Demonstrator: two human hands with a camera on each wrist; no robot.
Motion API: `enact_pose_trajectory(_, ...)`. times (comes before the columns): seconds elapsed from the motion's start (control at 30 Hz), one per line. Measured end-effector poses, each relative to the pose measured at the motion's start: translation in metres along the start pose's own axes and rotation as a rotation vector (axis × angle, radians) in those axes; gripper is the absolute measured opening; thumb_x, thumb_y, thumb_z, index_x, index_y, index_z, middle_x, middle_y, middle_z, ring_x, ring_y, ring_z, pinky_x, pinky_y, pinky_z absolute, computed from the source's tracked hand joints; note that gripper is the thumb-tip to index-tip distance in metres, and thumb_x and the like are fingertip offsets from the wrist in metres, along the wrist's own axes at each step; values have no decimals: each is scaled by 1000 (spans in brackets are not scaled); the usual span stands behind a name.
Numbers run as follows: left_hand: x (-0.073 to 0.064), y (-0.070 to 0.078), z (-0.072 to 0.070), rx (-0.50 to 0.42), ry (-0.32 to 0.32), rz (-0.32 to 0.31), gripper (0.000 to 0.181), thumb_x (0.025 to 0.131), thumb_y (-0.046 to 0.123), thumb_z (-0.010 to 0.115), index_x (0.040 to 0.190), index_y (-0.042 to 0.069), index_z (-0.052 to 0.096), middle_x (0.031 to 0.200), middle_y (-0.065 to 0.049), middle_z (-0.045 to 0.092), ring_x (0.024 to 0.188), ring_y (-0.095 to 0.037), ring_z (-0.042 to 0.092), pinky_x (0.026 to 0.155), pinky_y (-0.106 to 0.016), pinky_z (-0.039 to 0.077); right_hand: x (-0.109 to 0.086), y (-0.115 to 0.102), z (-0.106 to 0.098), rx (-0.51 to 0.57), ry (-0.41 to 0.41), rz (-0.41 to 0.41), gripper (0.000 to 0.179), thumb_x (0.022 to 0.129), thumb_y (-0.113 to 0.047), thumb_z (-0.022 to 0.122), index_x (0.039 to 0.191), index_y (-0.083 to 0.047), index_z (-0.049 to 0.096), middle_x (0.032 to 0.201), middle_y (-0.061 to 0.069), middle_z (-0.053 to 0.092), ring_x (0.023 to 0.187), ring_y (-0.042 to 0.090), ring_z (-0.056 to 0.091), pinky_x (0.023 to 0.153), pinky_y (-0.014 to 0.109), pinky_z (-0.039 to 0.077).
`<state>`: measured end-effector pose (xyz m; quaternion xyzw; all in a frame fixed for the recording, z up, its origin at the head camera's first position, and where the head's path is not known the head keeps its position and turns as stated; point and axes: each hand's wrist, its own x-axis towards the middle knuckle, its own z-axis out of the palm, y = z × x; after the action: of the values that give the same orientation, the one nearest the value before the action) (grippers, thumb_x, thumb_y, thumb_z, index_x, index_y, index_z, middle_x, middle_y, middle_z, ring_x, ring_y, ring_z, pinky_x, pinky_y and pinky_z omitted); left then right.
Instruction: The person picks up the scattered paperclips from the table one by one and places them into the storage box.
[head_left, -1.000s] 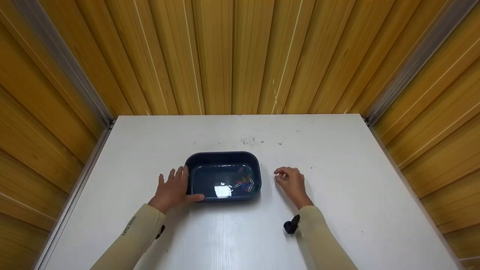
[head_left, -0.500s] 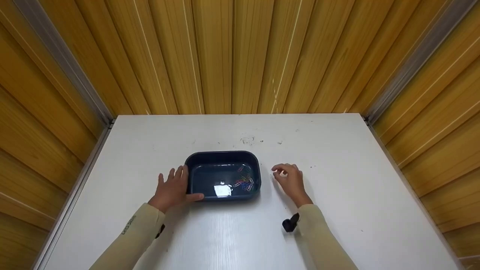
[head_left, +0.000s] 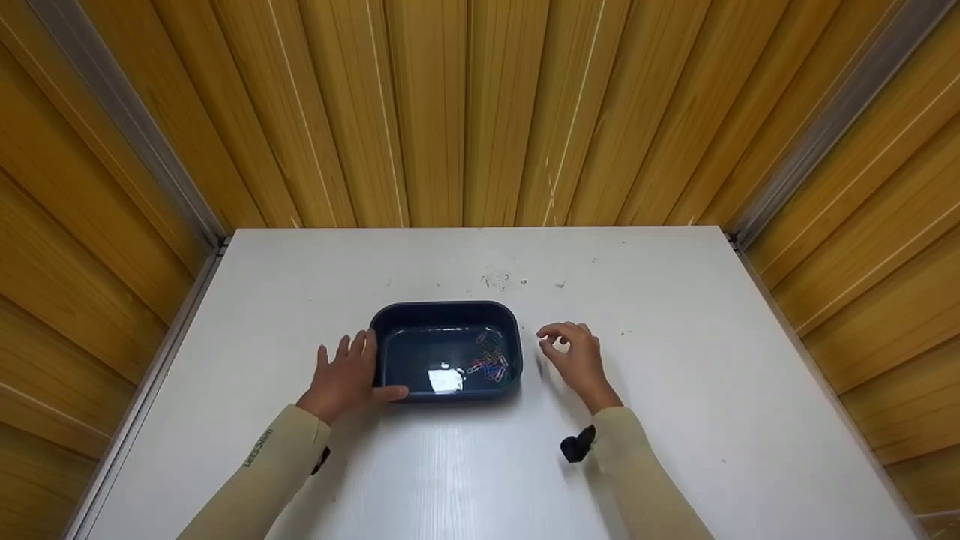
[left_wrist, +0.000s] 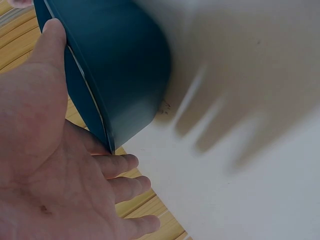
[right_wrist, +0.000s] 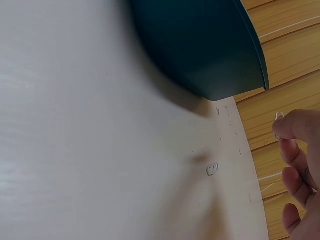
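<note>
A dark blue rectangular tray sits on the white table, with several coloured paper clips heaped at its right end. My left hand rests at its left side, fingers spread and straight. The left thumb lies over the rim in the left wrist view. Just right of the tray, my right hand is raised above the table. Its thumb and index finger pinch a white paper clip, its upper loop showing past the fingertips. The other right fingers curl loosely.
A small pale looped shape shows on the table in the right wrist view. Dark scuff marks lie behind the tray. Wood-patterned walls rise behind the table and along both sides.
My right hand has lifted and moved a little left toward the tray, holding the paper clip. The left hand and the tray stay in place.
</note>
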<state>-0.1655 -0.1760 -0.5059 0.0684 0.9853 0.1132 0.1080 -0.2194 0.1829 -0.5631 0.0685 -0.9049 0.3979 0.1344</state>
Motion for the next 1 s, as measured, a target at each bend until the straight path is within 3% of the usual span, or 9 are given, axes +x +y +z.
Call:
enact_pose_trajectory(0.23, -1, 1, -1, -6, -3, -6, 114, 77, 65, 69, 151, -6, 18, 155, -27, 27, 144, -45, 24, 111, -71, 12, 1, -7, -1, 12, -1, -12, 13, 84, -8, 72, 92, -19, 73, 80, -2, 66, 83, 24, 56, 77, 32, 34)
enact_pose_trajectory(0.4, -1, 1, 0, -10, -6, -9, 114, 77, 64, 69, 151, -5, 18, 155, -27, 27, 144, -45, 24, 111, -72, 12, 2, -13, -1, 33, 8, -43, 13, 84, -7, 72, 92, -18, 74, 80, -1, 66, 83, 24, 55, 77, 35, 39)
enact_pose_trajectory(0.8, -3, 1, -3, -20, -25, -2, 112, 79, 64, 67, 151, -6, 17, 156, -27, 25, 145, -46, 22, 112, -71, 11, 2, -24, 4, 62, 17, -109, 15, 82, -6, 73, 92, -18, 74, 81, -4, 68, 80, 15, 53, 75, 34, 44)
enact_pose_trajectory(1.0, -2, 2, -3, -30, -46, -21, 112, 80, 64, 66, 152, -5, 15, 157, -26, 24, 145, -46, 22, 112, -71, 12, 1, -30, 8, 58, 20, -122, 13, 83, -7, 73, 91, -18, 74, 80, -4, 68, 80, 19, 54, 77, 32, 39)
